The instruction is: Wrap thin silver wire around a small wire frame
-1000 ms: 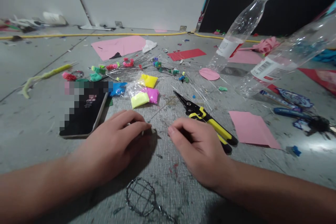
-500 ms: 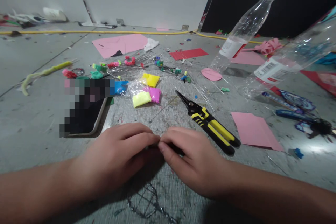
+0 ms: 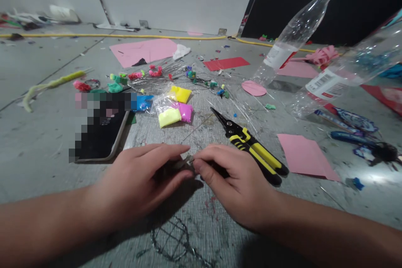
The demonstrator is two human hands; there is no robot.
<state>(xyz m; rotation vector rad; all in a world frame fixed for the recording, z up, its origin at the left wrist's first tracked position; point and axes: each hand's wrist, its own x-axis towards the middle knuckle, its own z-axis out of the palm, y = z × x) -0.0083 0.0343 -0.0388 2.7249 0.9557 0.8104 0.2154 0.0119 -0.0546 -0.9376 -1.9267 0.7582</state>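
Note:
My right hand (image 3: pixel 235 182) is closed in a pinch, thumb against forefinger, on a thin grey piece (image 3: pixel 188 160) that looks like wire. Most of that piece is hidden by the fingers. Facing it, my left hand (image 3: pixel 141 180) has its forefinger stretched out and its thumb parted from it, around the piece's other side; whether the inner fingers touch it is hidden. Just below both hands lies a twisted wire loop (image 3: pixel 171 238) with crossed wires inside and a twisted stem. Beside my right hand rest yellow-and-black pliers (image 3: pixel 251 146), jaws pointing away.
A phone (image 3: pixel 103 134) lies left of small clay packets (image 3: pixel 169 118). Behind them are thin wires with coloured clay bits (image 3: pixel 191 74). Two plastic bottles (image 3: pixel 281 52) stand at right, near pink paper (image 3: pixel 306 157). A yellow cord (image 3: pixel 125 37) runs along the back.
My left thumb and forefinger have parted from their closed position, and the thin grey piece now shows between the hands. My right hand stays pinched, shifted very slightly right.

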